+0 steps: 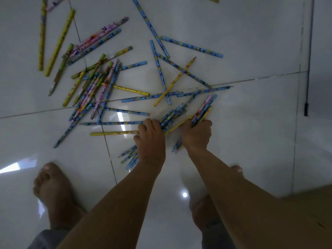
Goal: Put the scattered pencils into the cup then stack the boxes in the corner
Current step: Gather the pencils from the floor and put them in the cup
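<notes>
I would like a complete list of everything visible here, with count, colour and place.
Loose patterned pencils: dozens, blue, yellow, green, pink, scattered on floor.
Mostly blue pencil bundle: one, in left hand.
Pink, blue and yellow pencil bundle: one, in right hand.
Glossy tiled floor: white, under everything.
Thin black rod: one, far right.
Brown flat surface: one, lower right corner, unidentified.
Bare feet: two, bottom, on floor.
Left hand: one, grips blue bundle.
Right hand: one, grips mixed bundle.

1. No legible text, brand, number or sign in view.
2. Scattered pencils (107, 90) on the floor (251, 132): printed patterns in blue, yellow, pink and green; any lettering is too small and blurred to read.
3. One pink pencil (106, 30) shows dark purple marks, not decipherable.
</notes>
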